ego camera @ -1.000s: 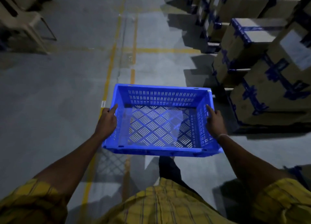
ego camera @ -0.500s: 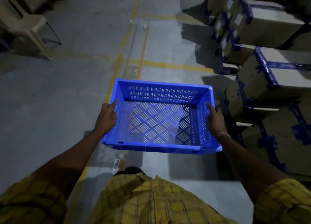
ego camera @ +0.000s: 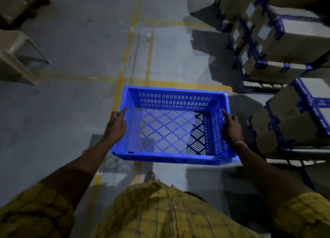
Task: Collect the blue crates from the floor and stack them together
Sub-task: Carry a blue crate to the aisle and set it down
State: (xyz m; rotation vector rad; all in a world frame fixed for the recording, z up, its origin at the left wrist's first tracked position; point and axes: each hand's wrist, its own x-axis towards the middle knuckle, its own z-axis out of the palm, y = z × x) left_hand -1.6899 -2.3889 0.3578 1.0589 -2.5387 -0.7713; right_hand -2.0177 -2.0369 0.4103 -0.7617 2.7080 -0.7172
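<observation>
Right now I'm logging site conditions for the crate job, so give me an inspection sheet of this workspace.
Surface: grey concrete floor with painted yellow lines.
Job's things: one blue crate, empty, carried above the floor; no other crate in view.
Clutter: nothing seen on the walkway.
Hands: left hand grips the crate's left wall; right hand grips its right wall.
Cables: nothing seen.
Surroundings: cardboard boxes with blue tape stacked on the right; plastic chair at far left.

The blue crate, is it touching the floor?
Apart. The head view shows the blue crate held up by the left hand and right hand, floor visible beneath.
</observation>
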